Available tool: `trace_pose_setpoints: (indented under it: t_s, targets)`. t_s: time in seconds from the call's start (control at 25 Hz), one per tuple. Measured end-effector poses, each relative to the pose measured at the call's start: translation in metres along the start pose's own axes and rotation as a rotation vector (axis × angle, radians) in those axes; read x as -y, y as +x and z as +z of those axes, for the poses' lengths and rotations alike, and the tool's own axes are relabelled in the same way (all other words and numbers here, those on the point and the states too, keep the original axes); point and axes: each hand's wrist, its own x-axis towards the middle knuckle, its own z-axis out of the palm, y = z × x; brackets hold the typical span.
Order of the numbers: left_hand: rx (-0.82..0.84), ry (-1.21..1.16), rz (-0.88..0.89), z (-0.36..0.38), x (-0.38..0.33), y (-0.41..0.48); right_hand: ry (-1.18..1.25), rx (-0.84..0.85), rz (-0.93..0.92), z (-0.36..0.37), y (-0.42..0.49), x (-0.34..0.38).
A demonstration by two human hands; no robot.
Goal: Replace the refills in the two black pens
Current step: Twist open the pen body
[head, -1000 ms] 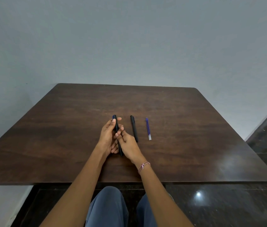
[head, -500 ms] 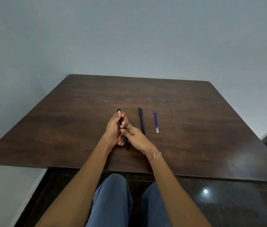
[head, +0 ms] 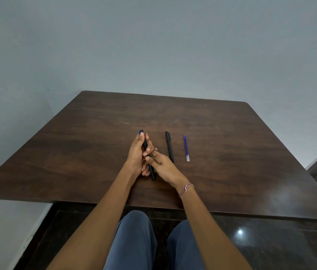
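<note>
While the left hand (head: pixel 137 152) wraps its fingers round a black pen (head: pixel 152 172), its thumb lies along the pen near the far end. A bit of blue shows at that far tip. The right hand (head: pixel 165 168) meets it from the other side, and its curled fingers pinch the middle of the same pen. The two hands touch each other there. The near end of the pen sticks out below the hands, low over the bench (head: pixel 231 143).

Just to the right of the hands, a second black pen (head: pixel 169 147) lies flat on the bench, pointing away from the person. A little further right lies a thin blue refill (head: pixel 186 148) with a clear near end, side by side with that pen but not touching it.

A pink and white bracelet (head: pixel 186 189) sits on the right wrist. Blue trousers (head: pixel 134 240) show under the near edge of the bench. Beyond the bench is a plain grey wall (head: pixel 153 45), and below is a dark shiny floor (head: pixel 270 240).
</note>
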Motion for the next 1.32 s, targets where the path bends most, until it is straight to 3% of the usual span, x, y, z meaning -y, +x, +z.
trace_pose_setpoints:
  t_s: [0.2, 0.36, 0.72, 0.84, 1.04, 1.32]
  targets:
    - [0.007, 0.042, 0.036, -0.006, -0.009, 0.004, 0.179, -0.009, 0.006, -0.001, -0.003, 0.003]
    - [-0.078, 0.175, 0.056, -0.019, -0.017, 0.01, 0.3, -0.021, 0.068, 0.0, -0.004, 0.009]
    - [-0.319, 0.03, 0.129, -0.021, -0.018, 0.011, 0.28, -0.106, 0.036, 0.002, -0.006, 0.004]
    - [-0.352, 0.252, 0.192, -0.021, -0.012, 0.013, 0.199, -0.181, -0.043, 0.001, -0.004, 0.0]
    - [-0.413, 0.827, 0.288, -0.016, -0.004, 0.013, 0.117, -0.316, -0.107, -0.001, -0.002, -0.002]
    - [-0.461, 1.115, 0.322, -0.024, 0.001, 0.02, 0.168, -0.378, -0.089, -0.002, 0.0, -0.005]
